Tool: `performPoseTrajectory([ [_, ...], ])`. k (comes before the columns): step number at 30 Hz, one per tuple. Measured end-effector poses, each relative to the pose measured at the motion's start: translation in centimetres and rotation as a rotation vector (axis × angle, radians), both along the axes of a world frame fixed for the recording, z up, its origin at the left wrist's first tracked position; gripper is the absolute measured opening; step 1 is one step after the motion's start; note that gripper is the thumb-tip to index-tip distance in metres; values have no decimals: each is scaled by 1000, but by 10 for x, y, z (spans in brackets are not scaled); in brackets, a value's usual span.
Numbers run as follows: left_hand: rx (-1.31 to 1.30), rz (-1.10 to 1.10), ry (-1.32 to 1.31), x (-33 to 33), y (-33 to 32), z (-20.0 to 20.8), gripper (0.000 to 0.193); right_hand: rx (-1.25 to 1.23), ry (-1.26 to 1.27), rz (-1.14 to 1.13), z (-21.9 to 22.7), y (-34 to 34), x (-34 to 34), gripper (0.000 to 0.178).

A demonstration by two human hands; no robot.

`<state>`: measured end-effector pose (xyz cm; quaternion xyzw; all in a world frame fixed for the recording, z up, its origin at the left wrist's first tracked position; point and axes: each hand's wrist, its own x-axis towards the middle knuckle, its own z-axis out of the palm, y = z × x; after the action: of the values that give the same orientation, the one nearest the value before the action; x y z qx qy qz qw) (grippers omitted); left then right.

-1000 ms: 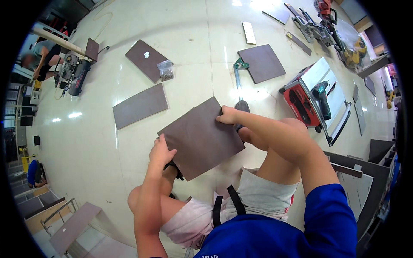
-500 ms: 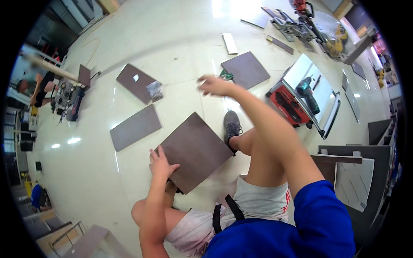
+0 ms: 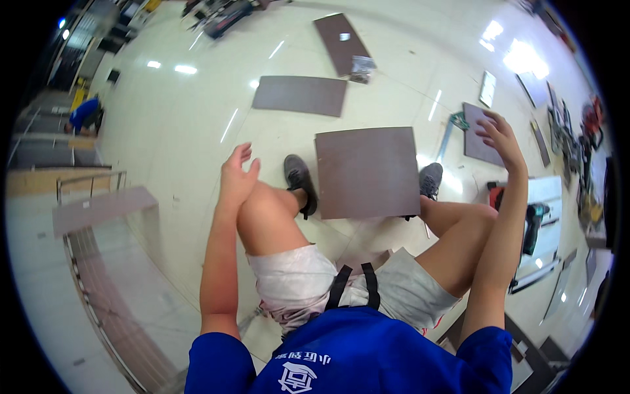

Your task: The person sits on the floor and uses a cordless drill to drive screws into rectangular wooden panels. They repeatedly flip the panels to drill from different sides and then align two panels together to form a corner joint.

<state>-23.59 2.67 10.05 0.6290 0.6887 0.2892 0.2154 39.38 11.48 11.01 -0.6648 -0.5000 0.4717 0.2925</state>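
Bag (image 3: 361, 69)?
— Clear plastic; contents too small to identify. Overlaps a corner of the oblong brown panel (image 3: 338, 47).
— Hands?
— Left hand (image 3: 238, 175): fingers loosely open, near left knee (image 3: 259, 213). Right hand (image 3: 503, 143): fingers spread.
— Square brown board (image 3: 367, 173)?
— Between both shoes (image 3: 298, 176).

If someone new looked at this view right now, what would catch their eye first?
Probably the squarish brown panel between the person's shoes, with the left hand and right hand, both empty, to either side. Next, at the right, the teal-and-black drill on a pale-topped machine; beyond the panel, a clear bag by a brown board.
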Motion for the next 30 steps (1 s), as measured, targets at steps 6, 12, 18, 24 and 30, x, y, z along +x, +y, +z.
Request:
performPoseTrajectory([
  [6, -427, 502, 40, -175, -174, -173, 47, -167, 22, 122, -48, -14, -3, 50],
  [12, -910, 594, 78, -155, -302, -327, 60, -362, -16, 61, -133, -30, 36, 52],
  [18, -841, 644, 147, -133, -225, -380, 69, -475, -247, -72, -99, -77, 34, 51],
  [24, -900, 680, 249, -144, -186, -460, 68, -400, -305, -92, -61, -91, 56, 57],
  [30, -757, 679, 102, -163, -182, -438, 46, -282, -377, 91, -34, -46, -33, 50],
])
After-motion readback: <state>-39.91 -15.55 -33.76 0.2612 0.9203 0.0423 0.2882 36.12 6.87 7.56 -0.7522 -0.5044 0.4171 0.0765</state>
